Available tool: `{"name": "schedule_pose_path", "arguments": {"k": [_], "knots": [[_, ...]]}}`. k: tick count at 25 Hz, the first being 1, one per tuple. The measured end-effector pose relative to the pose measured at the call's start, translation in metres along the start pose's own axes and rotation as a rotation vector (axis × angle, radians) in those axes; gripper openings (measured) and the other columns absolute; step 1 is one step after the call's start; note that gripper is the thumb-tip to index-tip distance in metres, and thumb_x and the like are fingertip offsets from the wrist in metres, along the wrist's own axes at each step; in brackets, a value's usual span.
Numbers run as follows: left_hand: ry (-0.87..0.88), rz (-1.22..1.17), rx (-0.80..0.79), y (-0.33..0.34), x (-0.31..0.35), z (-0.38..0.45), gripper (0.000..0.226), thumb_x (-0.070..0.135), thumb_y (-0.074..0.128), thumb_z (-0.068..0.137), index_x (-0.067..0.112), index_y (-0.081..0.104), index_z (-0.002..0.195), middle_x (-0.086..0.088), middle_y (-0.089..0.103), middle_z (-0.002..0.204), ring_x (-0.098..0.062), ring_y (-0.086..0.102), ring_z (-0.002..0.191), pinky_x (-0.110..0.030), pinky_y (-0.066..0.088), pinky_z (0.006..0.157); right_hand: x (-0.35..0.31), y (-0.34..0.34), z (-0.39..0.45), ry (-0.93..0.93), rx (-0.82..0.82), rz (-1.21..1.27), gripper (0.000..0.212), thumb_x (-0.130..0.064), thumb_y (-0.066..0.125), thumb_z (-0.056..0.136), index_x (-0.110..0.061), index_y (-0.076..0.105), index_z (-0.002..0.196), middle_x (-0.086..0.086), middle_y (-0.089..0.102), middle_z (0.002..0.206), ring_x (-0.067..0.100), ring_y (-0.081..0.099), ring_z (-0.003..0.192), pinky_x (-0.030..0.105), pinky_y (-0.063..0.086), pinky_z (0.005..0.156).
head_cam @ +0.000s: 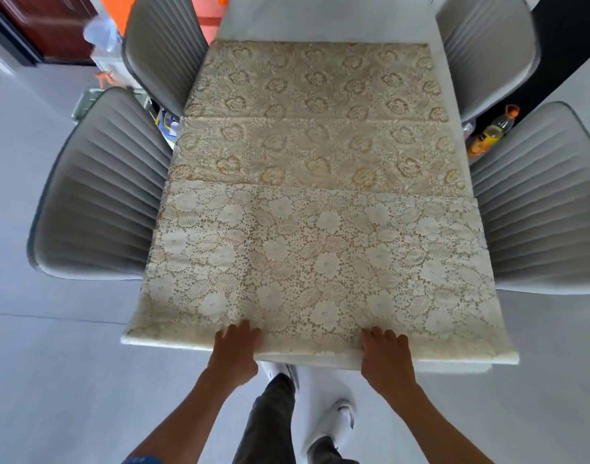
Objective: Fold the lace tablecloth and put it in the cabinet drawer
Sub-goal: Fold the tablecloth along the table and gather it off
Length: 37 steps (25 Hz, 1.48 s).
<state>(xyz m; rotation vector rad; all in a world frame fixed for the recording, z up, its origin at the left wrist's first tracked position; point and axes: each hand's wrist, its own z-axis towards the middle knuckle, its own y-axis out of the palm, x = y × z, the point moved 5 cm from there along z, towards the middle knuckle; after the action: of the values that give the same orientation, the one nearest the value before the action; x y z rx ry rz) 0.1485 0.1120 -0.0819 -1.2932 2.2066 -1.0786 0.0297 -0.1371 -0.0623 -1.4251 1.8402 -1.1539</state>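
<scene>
- The lace tablecloth [307,195] lay spread on a white table [320,18], with its near part folded back over itself; that layer's edge crossed the cloth from side to side, and a fold line crossed it farther back.
- The left hand [235,346] reached forward from a straight forearm, knuckles up, its fingers curled over the cloth's near edge and gripping it at the table's near rim.
- The right hand [385,354] was posed the same way, well apart from the left, its fingers curled down onto the same edge and holding the lace.
- Both wrists hung just off the table's edge, above the person's legs and white shoes [337,420].
- Four grey ribbed chairs [99,195] stood at the table, two on each side.
- A bottle [493,130] with an orange cap stood on the floor between the right-hand chairs.
</scene>
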Motion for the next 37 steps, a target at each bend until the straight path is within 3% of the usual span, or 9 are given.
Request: {"name": "schedule_pose_path", "arguments": {"k": [2,4,14,19,21,25,28,32,37], "knots": [[0.004,-0.089,-0.016,-0.009,-0.002,-0.002,0.038,0.018,0.056,0.079,0.023,0.049,0.116,0.001,0.05,0.122,-0.022,0.05,0.11,-0.037,0.042,0.098,0.003,0.001,0.002,-0.028,-0.034,0.004,0.038,-0.01,0.055,0.07,-0.013,0.056,0.108,0.006,0.062,0.097,0.03,0.059,0.088,0.039,0.041,0.077],[-0.011,-0.178,0.033,-0.032,-0.009,0.006,0.031,0.018,0.055,0.079,0.023,0.052,0.109,0.004,0.055,0.115,-0.019,0.052,0.107,-0.036,0.041,0.096,0.004,-0.01,0.014,-0.083,-0.025,0.018,0.038,-0.013,0.046,0.078,-0.017,0.049,0.115,0.002,0.059,0.109,0.027,0.055,0.098,0.038,0.038,0.082],[0.042,-0.15,0.217,-0.199,-0.02,0.172,0.036,0.015,0.054,0.087,0.02,0.052,0.123,-0.002,0.056,0.126,-0.022,0.051,0.115,-0.039,0.041,0.099,0.031,-0.115,0.185,0.004,0.131,0.192,0.032,-0.011,0.05,0.088,-0.019,0.052,0.12,0.001,0.057,0.119,0.021,0.055,0.101,0.037,0.048,0.086],[0.079,-0.047,0.201,-0.225,-0.008,0.25,0.062,0.01,0.061,0.076,0.021,0.043,0.134,-0.007,0.031,0.149,-0.027,0.031,0.136,-0.043,0.031,0.111,0.084,-0.138,0.269,0.085,0.168,0.203,0.048,0.0,0.049,0.082,-0.015,0.048,0.127,0.007,0.051,0.129,0.03,0.052,0.108,0.04,0.049,0.084],[0.052,0.024,0.237,-0.228,-0.013,0.264,0.063,0.016,0.065,0.08,0.023,0.039,0.137,-0.008,0.03,0.148,-0.028,0.034,0.135,-0.046,0.028,0.113,0.099,-0.142,0.287,0.087,0.151,0.147,0.052,-0.004,0.052,0.082,-0.015,0.042,0.132,0.008,0.043,0.136,0.032,0.049,0.113,0.041,0.048,0.087],[0.01,-0.032,0.163,-0.227,-0.022,0.267,0.058,0.032,0.068,0.084,0.026,0.037,0.132,-0.004,0.049,0.129,-0.026,0.054,0.117,-0.049,0.033,0.107,0.108,-0.142,0.301,-0.032,0.04,0.194,0.049,-0.012,0.065,0.076,-0.015,0.043,0.12,0.008,0.045,0.114,0.03,0.059,0.087,0.034,0.045,0.066],[0.01,-0.038,0.167,-0.228,-0.021,0.267,0.043,0.032,0.061,0.088,0.021,0.042,0.125,-0.005,0.055,0.12,-0.026,0.055,0.109,-0.044,0.045,0.094,0.112,-0.142,0.307,-0.083,0.032,0.154,0.045,-0.023,0.068,0.073,-0.02,0.043,0.11,0.002,0.055,0.099,0.027,0.055,0.092,0.034,0.038,0.071],[0.029,0.055,0.226,-0.23,-0.015,0.267,0.04,0.029,0.069,0.084,0.02,0.052,0.119,-0.004,0.042,0.127,-0.023,0.045,0.117,-0.038,0.044,0.094,0.123,-0.142,0.311,-0.139,0.038,0.026,0.033,-0.033,0.063,0.076,-0.024,0.06,0.108,0.0,0.061,0.101,0.024,0.051,0.1,0.037,0.038,0.082],[-0.024,-0.12,0.171,-0.24,-0.033,0.271,0.041,0.001,0.065,0.081,0.024,0.05,0.111,0.009,0.066,0.092,-0.016,0.064,0.091,-0.04,0.035,0.101,0.162,-0.143,0.312,-0.05,-0.202,0.149,0.032,-0.026,0.058,0.082,-0.027,0.059,0.113,-0.003,0.065,0.102,0.021,0.058,0.103,0.039,0.033,0.091]]}}
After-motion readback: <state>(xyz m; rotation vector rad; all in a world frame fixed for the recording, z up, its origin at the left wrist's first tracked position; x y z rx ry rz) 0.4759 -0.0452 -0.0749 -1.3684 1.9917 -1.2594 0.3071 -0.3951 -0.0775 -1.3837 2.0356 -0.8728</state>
